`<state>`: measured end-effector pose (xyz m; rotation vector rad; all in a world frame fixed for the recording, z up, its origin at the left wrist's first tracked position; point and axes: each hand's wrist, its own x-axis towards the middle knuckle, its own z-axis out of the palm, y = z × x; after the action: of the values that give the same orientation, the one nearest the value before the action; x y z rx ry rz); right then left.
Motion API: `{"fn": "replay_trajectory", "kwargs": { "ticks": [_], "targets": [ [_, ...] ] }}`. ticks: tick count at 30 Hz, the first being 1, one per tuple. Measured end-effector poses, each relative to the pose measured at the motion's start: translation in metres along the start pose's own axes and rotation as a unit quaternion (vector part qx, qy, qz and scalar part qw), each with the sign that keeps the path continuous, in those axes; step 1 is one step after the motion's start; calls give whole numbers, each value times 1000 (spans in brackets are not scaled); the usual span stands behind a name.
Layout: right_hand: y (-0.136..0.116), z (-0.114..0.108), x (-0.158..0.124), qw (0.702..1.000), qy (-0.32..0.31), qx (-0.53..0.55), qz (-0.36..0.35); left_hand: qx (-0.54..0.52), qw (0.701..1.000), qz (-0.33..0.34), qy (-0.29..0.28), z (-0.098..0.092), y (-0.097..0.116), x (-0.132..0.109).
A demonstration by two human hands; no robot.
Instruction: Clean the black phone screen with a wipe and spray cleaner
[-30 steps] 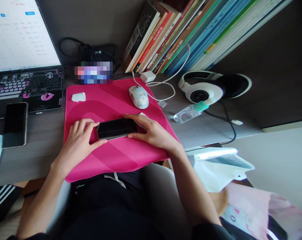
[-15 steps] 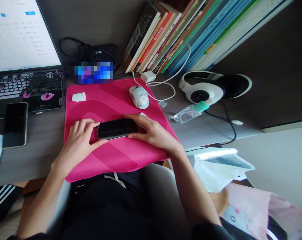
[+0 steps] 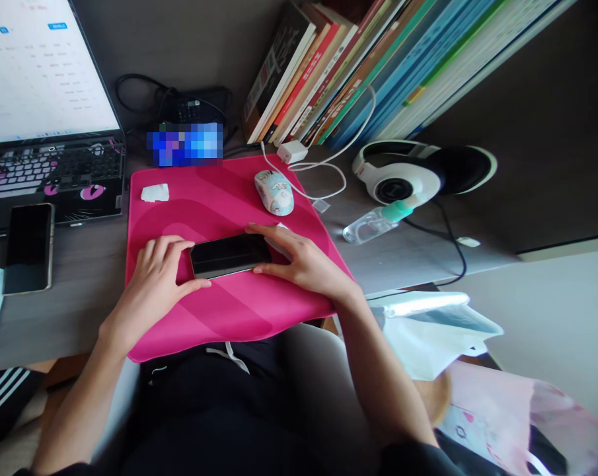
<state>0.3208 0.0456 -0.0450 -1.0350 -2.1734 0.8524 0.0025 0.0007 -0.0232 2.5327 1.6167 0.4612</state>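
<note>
A smartphone with a dark screen lies sideways on the pink desk mat. My left hand grips its left end, thumb at the near corner and fingertips at the far one. At the opposite end, my right hand has thumb and fingers around the phone's edges. Partly under the right hand's fingers is a small white scrap. Beyond the phone on the mat are a patterned mouse and a crumpled white tissue.
On the left stand an open laptop and a second phone. Books line the back. To the right are a white charger with its cable, headphones and a clear spray bottle. Bags sit below the desk edge.
Both hands and the phone keep practically the same position. The whole view has shifted very slightly.
</note>
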Motion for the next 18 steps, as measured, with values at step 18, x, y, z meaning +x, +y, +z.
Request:
{"fn": "replay_trajectory", "kwargs": {
  "ticks": [18],
  "targets": [
    [1,-1,1,1000,2,-3,-9,39,999,14,6,-3,4,1]
  ]
}}
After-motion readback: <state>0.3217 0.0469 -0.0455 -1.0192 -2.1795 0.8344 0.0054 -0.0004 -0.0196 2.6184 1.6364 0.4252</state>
